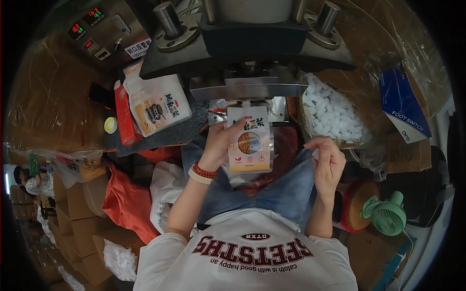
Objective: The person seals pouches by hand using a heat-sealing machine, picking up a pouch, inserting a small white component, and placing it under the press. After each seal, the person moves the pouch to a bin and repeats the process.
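Note:
My left hand (221, 145) is closed on the side of a printed stand-up pouch (249, 155), thumb across its front. The pouch is white with a yellow-orange base, a round picture and dark lettering. Its top edge reaches a metal fixture (277, 109) beneath the machine's wide metal bar (252, 89); a pale neck shows at the top, its end hidden. Over my right thigh hovers my right hand (329, 162), fingers loosely bent, index and thumb apart, with nothing clearly visible between them. Nearest to it lies a heap of small white plastic pieces (335, 114).
A stack of similar pouches (162, 106) lies on a grey mat at left, beside a red box (127, 116). The press (255, 39) stands ahead, its control panel (94, 34) at upper left. A blue box (403, 104) and a green fan (391, 216) are at right.

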Action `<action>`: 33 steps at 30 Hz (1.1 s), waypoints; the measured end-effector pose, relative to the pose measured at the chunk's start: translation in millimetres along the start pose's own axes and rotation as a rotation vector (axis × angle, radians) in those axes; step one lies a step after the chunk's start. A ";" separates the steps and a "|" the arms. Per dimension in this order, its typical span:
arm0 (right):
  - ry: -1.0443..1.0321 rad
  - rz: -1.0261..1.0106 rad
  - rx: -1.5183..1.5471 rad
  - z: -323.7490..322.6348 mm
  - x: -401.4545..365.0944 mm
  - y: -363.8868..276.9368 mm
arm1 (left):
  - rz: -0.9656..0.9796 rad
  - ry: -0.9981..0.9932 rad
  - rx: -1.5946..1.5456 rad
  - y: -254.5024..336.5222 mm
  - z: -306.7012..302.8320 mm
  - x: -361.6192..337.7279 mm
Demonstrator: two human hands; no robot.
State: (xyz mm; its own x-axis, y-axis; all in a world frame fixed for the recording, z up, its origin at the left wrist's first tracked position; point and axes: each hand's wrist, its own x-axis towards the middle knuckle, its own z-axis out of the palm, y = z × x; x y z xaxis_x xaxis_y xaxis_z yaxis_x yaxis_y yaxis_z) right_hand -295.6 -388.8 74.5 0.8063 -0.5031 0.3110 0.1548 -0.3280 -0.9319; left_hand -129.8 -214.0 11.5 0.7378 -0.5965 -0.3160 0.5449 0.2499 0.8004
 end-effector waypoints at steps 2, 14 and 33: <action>-0.005 0.034 0.093 -4.5 -1.4 1.0 | 0.004 -0.008 -0.049 -1.4 -5.6 8.9; -0.602 0.577 0.534 -1.0 -24.1 10.6 | 0.876 0.807 1.842 47.2 -95.5 -9.5; -0.386 -0.425 -0.152 60.2 6.8 -11.0 | 1.077 0.135 1.505 34.2 -15.3 -109.1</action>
State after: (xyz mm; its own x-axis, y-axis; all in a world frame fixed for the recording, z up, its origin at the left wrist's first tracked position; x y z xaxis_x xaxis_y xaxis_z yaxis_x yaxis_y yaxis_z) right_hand -257.5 -340.5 75.7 0.8450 0.0155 0.5346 0.4496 -0.5619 -0.6944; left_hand -185.5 -128.6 65.5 0.5466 -0.5836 0.6005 -0.8363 -0.4164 0.3566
